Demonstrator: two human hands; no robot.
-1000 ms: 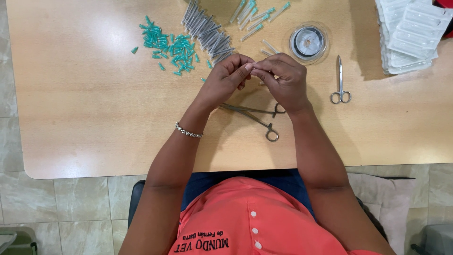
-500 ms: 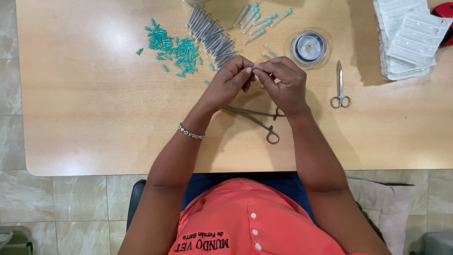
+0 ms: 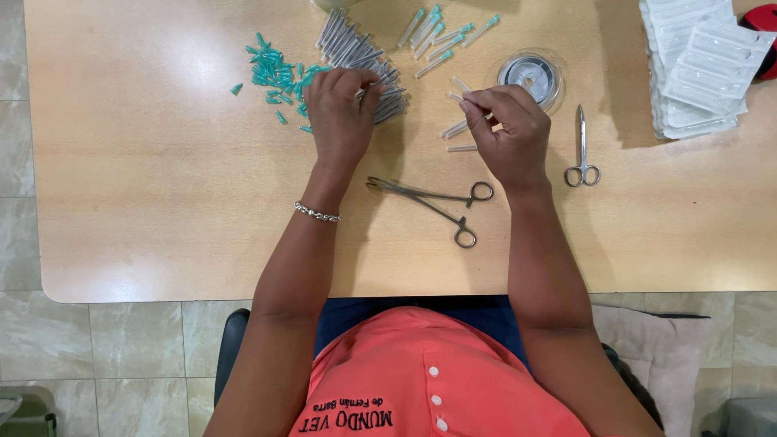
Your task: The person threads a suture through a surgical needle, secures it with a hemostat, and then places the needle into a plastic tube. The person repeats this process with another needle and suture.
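Your left hand (image 3: 340,109) sits on the near end of the heap of grey capped needles (image 3: 356,57), just right of the teal caps (image 3: 279,77); its grip is pinched narrow on one, whose long axis slants up-left. Your right hand (image 3: 510,133), well apart, pinches a clear tube (image 3: 455,128) beside the wire spool (image 3: 530,77). The needle holder (image 3: 429,202) lies on the counter (image 3: 162,202) between your wrists.

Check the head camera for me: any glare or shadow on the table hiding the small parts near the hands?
Head view: a soft bright glare patch on the wooden table, left of the teal caps, hides nothing. The left hand shades part of the grey needle pile; the right hand shades the clear tubes. The forceps and scissors look sharp; no obvious blur.
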